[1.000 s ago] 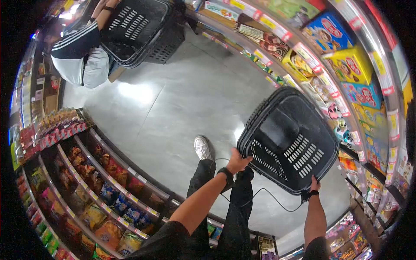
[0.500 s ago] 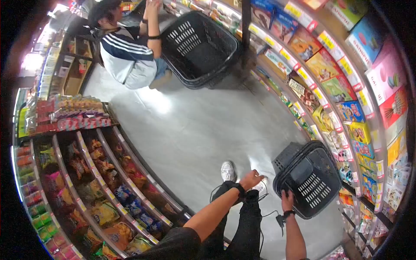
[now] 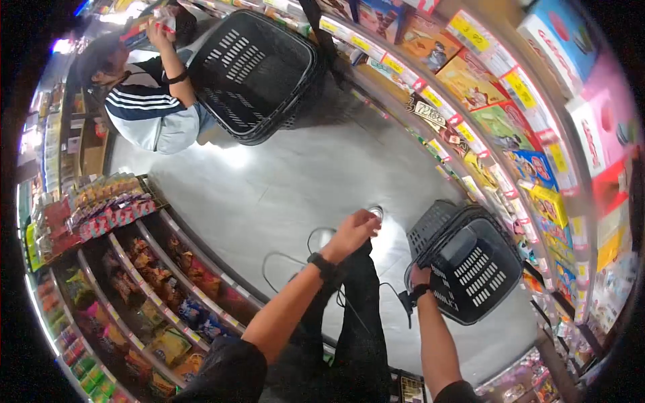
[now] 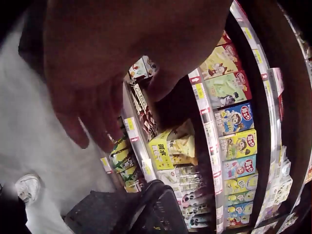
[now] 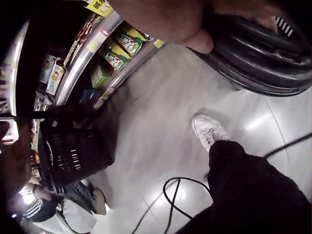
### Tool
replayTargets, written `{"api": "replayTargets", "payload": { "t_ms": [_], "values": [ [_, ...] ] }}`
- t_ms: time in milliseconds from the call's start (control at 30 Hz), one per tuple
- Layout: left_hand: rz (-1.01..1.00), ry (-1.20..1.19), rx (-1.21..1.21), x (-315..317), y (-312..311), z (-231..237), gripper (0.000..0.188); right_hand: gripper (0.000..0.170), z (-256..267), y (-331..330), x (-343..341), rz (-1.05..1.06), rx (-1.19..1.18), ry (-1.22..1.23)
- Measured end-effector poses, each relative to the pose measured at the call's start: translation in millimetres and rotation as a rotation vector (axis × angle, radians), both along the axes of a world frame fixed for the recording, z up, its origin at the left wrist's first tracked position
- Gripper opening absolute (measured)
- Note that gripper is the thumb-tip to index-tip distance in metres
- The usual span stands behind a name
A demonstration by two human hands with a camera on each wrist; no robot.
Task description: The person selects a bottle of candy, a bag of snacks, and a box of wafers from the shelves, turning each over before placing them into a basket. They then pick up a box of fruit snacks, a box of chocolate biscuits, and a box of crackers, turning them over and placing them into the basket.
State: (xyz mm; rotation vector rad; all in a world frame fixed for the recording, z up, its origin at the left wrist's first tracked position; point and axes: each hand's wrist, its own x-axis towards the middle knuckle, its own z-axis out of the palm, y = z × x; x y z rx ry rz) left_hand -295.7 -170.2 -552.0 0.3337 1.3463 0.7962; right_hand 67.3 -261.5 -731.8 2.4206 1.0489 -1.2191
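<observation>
My right hand (image 3: 421, 274) grips the near left rim of a black plastic shopping basket (image 3: 500, 258), which has slotted walls and hangs tilted beside the right-hand shelves. In the right wrist view, that hand is at the top, against the thick black rim (image 5: 263, 58). My left hand (image 3: 353, 232) is apart from the basket, in front of my legs, with loosely bent fingers and nothing held. Close to the camera in the left wrist view, the left hand's dark fingers (image 4: 73, 122) hang in front of the snack shelves.
Boxed sweets (image 3: 531, 168) line the right-hand shelves. Bagged snacks (image 3: 195, 316) fill racks at left. A person (image 3: 151, 114) crouches at the far left, raising a red-and-white package, beside another black basket (image 3: 262, 74). A black cable (image 5: 168, 195) loops by my legs.
My left hand let go of the basket rim and moved left. My right hand shifted from the basket's near right corner to its left rim. The view turned; the far person raised a package.
</observation>
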Motion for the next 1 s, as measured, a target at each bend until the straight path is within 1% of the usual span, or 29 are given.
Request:
{"api": "replayTargets", "payload": {
  "t_ms": [67, 100, 133, 200, 233, 267, 300, 333, 367, 400, 433, 500, 600, 633, 667, 733, 767, 833, 867, 900, 933, 1000],
  "values": [
    [0.075, -0.016, 0.047, 10, 25, -13, 0.038, 0.064, 12, -1, -8, 0.007, 0.0, -0.032],
    [0.02, 0.045, 0.05, 11, 37, -20, 0.034, 0.063, 18, 1, -12, 0.023, 0.001, -0.067],
    [0.019, 0.048, 0.082, 12, 50, -17, 0.033, 0.062, 28, 4, -19, 0.048, 0.008, -0.112],
    [0.01, 0.061, 0.167, 8, 81, -10, 0.03, 0.061, 53, 21, -39, 0.15, 0.09, -0.296],
    [0.019, 0.005, 0.187, 4, 96, -3, 0.029, 0.061, 67, 34, -52, 0.2, 0.186, -0.394],
    [0.027, -0.051, 0.207, 0, 109, 4, 0.028, 0.061, 78, 52, -61, 0.224, 0.325, -0.437],
    [0.035, -0.103, 0.227, -6, 120, 3, 0.026, 0.061, 86, 71, -68, 0.217, 0.455, -0.408],
    [0.039, -0.099, 0.236, -12, 127, -12, 0.026, 0.063, 84, 88, -67, 0.072, 0.682, -0.155],
    [0.045, -0.094, 0.242, -17, 131, -29, 0.025, 0.068, 68, 99, -57, 0.253, 0.705, -0.229],
    [0.051, -0.091, 0.246, -22, 132, -40, 0.024, 0.07, 68, 107, -60, 0.197, 0.636, -0.24],
    [0.042, -0.065, 0.231, -31, 135, -42, 0.023, 0.071, 75, 123, -66, 0.142, 0.576, -0.249],
    [0.022, -0.001, 0.231, -54, 148, -50, 0.022, 0.077, 60, 137, -69, 0.027, 0.606, -0.234],
    [0.076, -0.033, 0.303, -75, 154, -72, 0.021, 0.078, 42, 124, -62, 0.017, 0.606, -0.341],
    [0.096, -0.024, 0.345, -79, 156, -78, 0.023, 0.077, 47, 130, -63, 0.011, 0.553, -0.323],
    [0.075, -0.053, 0.276, -83, 166, -85, 0.024, 0.078, 56, 132, -68, 0.065, 0.557, -0.339],
    [0.044, -0.095, 0.111, -87, 167, -96, 0.027, 0.081, 51, 126, -60, 0.033, 0.609, -0.257],
    [0.009, -0.057, 0.092, -85, 170, -101, 0.028, 0.081, 49, 121, -57, 0.042, 0.599, -0.269],
    [0.01, -0.066, 0.18, -72, 178, -118, 0.029, 0.082, 58, 124, -62, 0.053, 0.592, -0.302],
    [0.013, -0.068, 0.232, -68, 184, -126, 0.029, 0.081, 78, 134, -81, 0.085, 0.628, -0.331],
    [-0.038, -0.102, 0.287, -66, 189, -131, 0.031, 0.08, 65, 128, -67, 0.097, 0.674, -0.302],
    [-0.075, -0.074, 0.402, -63, 199, -135, 0.032, 0.079, 50, 119, -48, 0.11, 0.723, -0.271],
    [-0.139, -0.017, 0.612, -52, 219, -145, 0.034, 0.078, 32, 107, -14, 0.192, 0.721, -0.3]
  ]
}}
